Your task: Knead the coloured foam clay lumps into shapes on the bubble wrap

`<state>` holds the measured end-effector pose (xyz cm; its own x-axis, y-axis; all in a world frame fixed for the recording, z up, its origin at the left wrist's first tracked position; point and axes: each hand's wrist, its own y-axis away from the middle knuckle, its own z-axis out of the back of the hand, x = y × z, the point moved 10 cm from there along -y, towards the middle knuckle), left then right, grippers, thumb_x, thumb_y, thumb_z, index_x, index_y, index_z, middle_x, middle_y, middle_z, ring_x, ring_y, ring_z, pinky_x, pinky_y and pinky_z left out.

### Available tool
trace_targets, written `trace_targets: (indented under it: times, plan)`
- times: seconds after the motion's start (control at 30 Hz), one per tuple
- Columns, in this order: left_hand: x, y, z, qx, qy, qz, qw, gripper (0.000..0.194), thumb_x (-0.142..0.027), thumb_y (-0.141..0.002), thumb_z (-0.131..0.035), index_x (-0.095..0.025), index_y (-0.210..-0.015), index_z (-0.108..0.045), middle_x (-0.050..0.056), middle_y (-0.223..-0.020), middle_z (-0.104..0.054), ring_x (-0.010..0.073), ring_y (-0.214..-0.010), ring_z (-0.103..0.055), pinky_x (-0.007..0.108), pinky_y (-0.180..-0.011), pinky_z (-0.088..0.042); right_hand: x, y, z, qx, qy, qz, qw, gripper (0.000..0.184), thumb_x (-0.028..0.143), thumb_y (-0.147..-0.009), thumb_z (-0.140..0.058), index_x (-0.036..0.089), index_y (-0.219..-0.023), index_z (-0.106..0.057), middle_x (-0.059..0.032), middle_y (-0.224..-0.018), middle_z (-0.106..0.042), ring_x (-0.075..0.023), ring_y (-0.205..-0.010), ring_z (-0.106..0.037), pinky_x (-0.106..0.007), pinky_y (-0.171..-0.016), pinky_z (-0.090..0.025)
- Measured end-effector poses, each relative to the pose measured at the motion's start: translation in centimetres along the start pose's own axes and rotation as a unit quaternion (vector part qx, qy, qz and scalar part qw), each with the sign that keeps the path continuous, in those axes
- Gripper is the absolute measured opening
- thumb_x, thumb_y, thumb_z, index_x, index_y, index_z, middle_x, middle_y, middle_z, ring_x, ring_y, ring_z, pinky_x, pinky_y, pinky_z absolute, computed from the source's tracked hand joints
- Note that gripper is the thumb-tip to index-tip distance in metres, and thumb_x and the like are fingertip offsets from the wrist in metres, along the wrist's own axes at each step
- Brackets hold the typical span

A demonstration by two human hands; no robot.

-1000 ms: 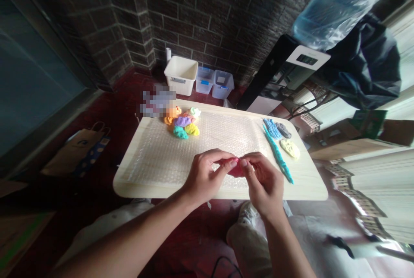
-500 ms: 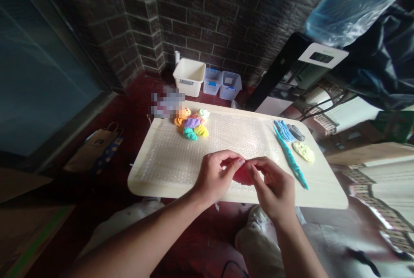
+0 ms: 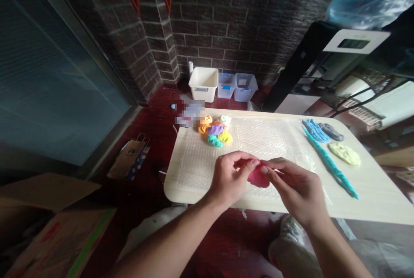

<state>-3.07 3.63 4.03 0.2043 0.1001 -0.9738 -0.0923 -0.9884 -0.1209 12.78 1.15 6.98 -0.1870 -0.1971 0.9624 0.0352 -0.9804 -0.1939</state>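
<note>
A flattened piece of dark red modelling clay point(image 3: 259, 177) hangs between my hands above the front of the table. My left hand point(image 3: 233, 176) pinches its upper left edge between thumb and forefinger. On the other side, my right hand point(image 3: 296, 187) pinches the upper right edge, fingertips close to the left ones. Beyond my left hand lie several lumps of clay, among them a purple one point(image 3: 215, 130), a yellow one point(image 3: 225, 137) and a green one point(image 3: 214, 140). To the right stretches a long turquoise clay strip point(image 3: 333, 165).
Bubble wrap point(image 3: 200, 161) covers much of the pale table point(image 3: 371, 187). Blue clay point(image 3: 316, 131), grey clay point(image 3: 331, 132) and pale yellow clay point(image 3: 344, 153) lie at the right. Behind stand a white bin point(image 3: 203, 86) and two clear bins; a paper bag point(image 3: 127, 157) is on the floor.
The view has swung left, so the table and hands appear farther right. More of the red clay shows below my fingertips; both hands still pinch it.
</note>
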Motion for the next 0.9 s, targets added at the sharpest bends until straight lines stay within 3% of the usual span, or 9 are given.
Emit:
trace_targets:
  times: [0.17,0.27,0.37,0.5,0.6,0.73,0.9]
  plan:
    - [-0.7,0.4,1.0,0.028,-0.055,-0.017,0.998,0.019,-0.032,-0.096,-0.071,-0.016,-0.093,-0.08,0.009,-0.092,-0.082,0.0206,-0.084,-0.076,0.031,-0.08,-0.059,-1.3,0.3,-1.3,-0.008,-0.02,-0.054,0.998,0.023,0.04,-0.084,-0.09,0.018,-0.089,-0.085,-0.0087,-0.08,-0.08,-0.0191,-0.067,-0.072,-0.027,-0.061,-0.06]
    - [-1.2,0.4,1.2,0.024,-0.017,-0.034,0.999,0.022,-0.037,-0.099,-0.068,-0.017,-0.102,-0.079,0.009,-0.101,-0.082,0.0217,-0.095,-0.076,0.033,-0.088,-0.059,-1.3,-0.1,-1.4,-0.056,-0.033,-0.06,0.996,0.023,0.039,-0.085,-0.09,0.02,-0.096,-0.084,-0.0073,-0.082,-0.08,-0.0197,-0.071,-0.073,-0.028,-0.064,-0.061]
    - [-1.9,-0.1,1.5,0.0,0.042,-0.04,0.998,0.028,-0.038,-0.096,-0.073,-0.018,-0.115,-0.075,0.011,-0.116,-0.08,0.024,-0.11,-0.074,0.036,-0.098,-0.058,0.8,-0.8,-1.3,-0.109,-0.043,-0.025,0.993,0.022,0.039,-0.086,-0.089,0.021,-0.098,-0.083,-0.0067,-0.087,-0.081,-0.0214,-0.077,-0.076,-0.032,-0.07,-0.064]
    - [-3.7,-0.5,1.5,0.014,0.078,-0.054,0.995,0.022,-0.034,-0.097,-0.07,-0.016,-0.106,-0.078,0.012,-0.108,-0.081,0.0227,-0.099,-0.076,0.035,-0.09,-0.061,4.4,-1.2,-1.9,-0.127,0.017,0.003,0.992,0.033,0.042,-0.084,-0.09,0.021,-0.108,-0.082,-0.0078,-0.093,-0.082,-0.0225,-0.079,-0.078,-0.035,-0.072,-0.066]
    - [-4.5,-0.3,2.2,0.016,0.081,-0.044,0.996,0.022,-0.034,-0.096,-0.072,-0.016,-0.103,-0.079,0.012,-0.104,-0.082,0.0225,-0.093,-0.076,0.034,-0.085,-0.061,5.8,-0.8,-2.4,-0.109,0.073,0.003,0.991,0.032,0.046,-0.085,-0.088,0.019,-0.102,-0.084,-0.0087,-0.088,-0.082,-0.0236,-0.077,-0.078,-0.034,-0.072,-0.066]
    - [-4.2,0.7,3.5,0.048,0.011,-0.026,0.998,0.02,-0.035,-0.096,-0.07,-0.017,-0.099,-0.079,0.009,-0.097,-0.082,0.0218,-0.088,-0.076,0.031,-0.078,-0.06,4.5,-0.2,-3.8,-0.064,0.09,-0.014,0.994,0.03,0.048,-0.084,-0.088,0.021,-0.098,-0.086,-0.0097,-0.089,-0.082,-0.0257,-0.078,-0.078,-0.03,-0.067,-0.065]
    - [-0.8,1.4,5.5,0.034,-0.087,0.02,0.995,0.021,-0.037,-0.1,-0.063,-0.021,-0.102,-0.078,0.008,-0.091,-0.08,0.0225,-0.082,-0.074,0.033,-0.074,-0.058,-0.1,0.0,-6.2,0.015,0.081,-0.006,0.997,0.02,0.038,-0.089,-0.083,0.025,-0.103,-0.087,-0.0125,-0.096,-0.082,-0.031,-0.082,-0.079,-0.033,-0.067,-0.067]
